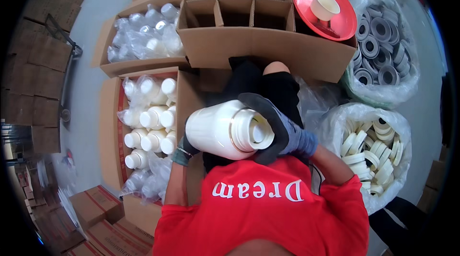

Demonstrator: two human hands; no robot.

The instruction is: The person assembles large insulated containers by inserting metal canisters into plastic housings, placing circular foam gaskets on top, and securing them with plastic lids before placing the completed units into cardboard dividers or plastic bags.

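A glossy white vacuum flask [211,130] is tilted on its side in front of my chest, its mouth to the right. Inside the open, threaded neck sits a round white piece [259,133]. My left hand [185,147], in a dark glove with a green cuff, supports the base end; most of its fingers are hidden behind the flask. Curled about the neck end is my right hand [283,126], in a grey-and-black glove, with its thumb and fingers on either side of the mouth.
Ahead stands a divided carton [263,45] with a red dish [346,14] and a cream cup [325,6] on its right corner. Cartons of bagged white bottles [152,118] line my left. At right, plastic bags hold grey rings [381,30] and cream rings [378,155].
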